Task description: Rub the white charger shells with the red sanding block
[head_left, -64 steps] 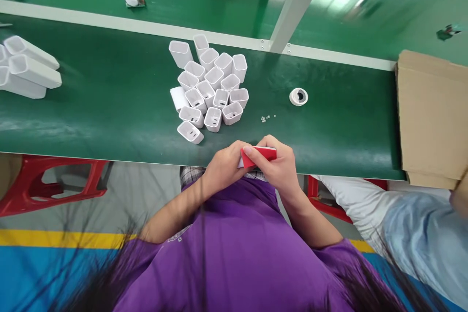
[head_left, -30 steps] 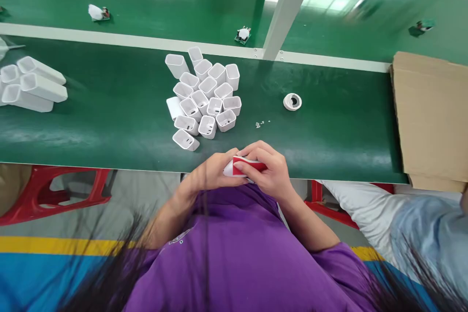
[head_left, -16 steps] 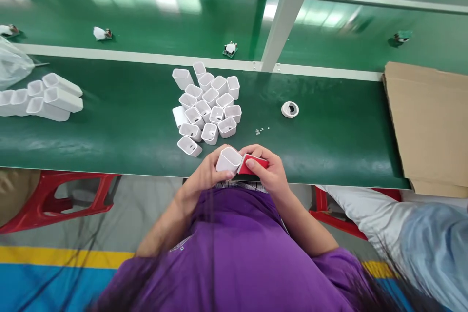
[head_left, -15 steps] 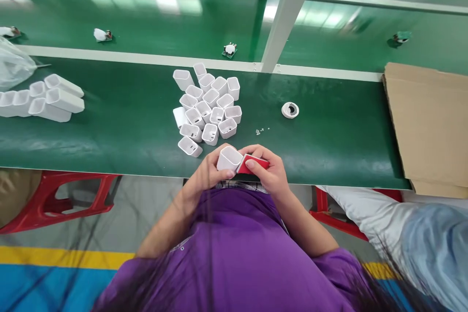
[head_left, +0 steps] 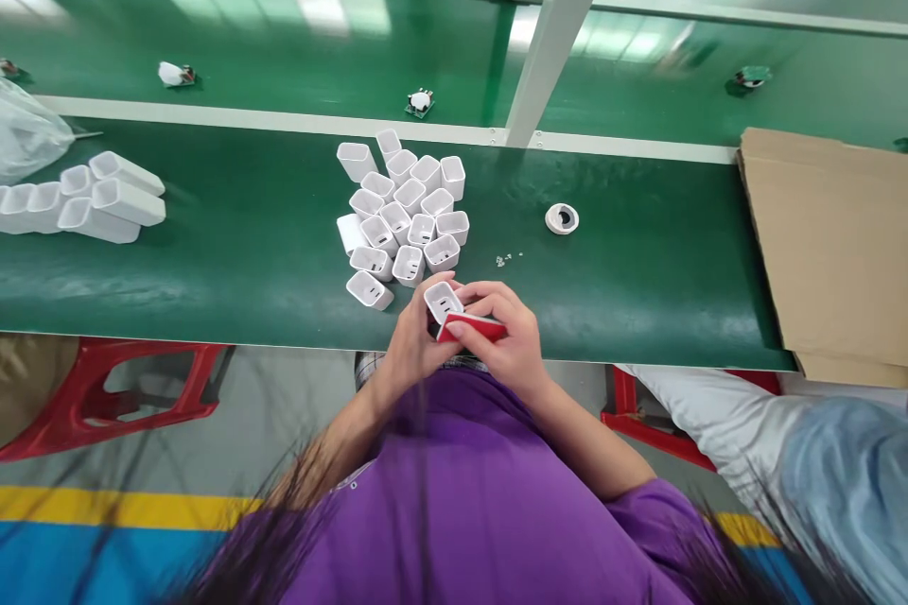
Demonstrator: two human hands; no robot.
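My left hand [head_left: 415, 340] is closed around a white plastic charger housing [head_left: 443, 301], whose open end faces up and shows slots inside. In my right hand [head_left: 507, 336] is a flat red piece [head_left: 474, 328], pinched between thumb and fingers. One end of the red piece lies against the near rim of the housing. Just beyond my hands, a cluster of similar white housings [head_left: 410, 196] stands on the green bench, most with their open ends up. Slots show in the bottoms of several.
A white ring-shaped roll [head_left: 562, 218] and small white scraps [head_left: 503, 260] lie right of the cluster. More housings [head_left: 106, 198] and a clear plastic bag [head_left: 28, 132] are at left, cardboard [head_left: 829, 246] at right. Small circuit boards [head_left: 420, 102] sit on the green belt behind the rail.
The housing in my left hand has turned so its slotted inside faces me. My right hand has moved left, bringing the red piece across the housing's near rim. Boards behind have shifted left.
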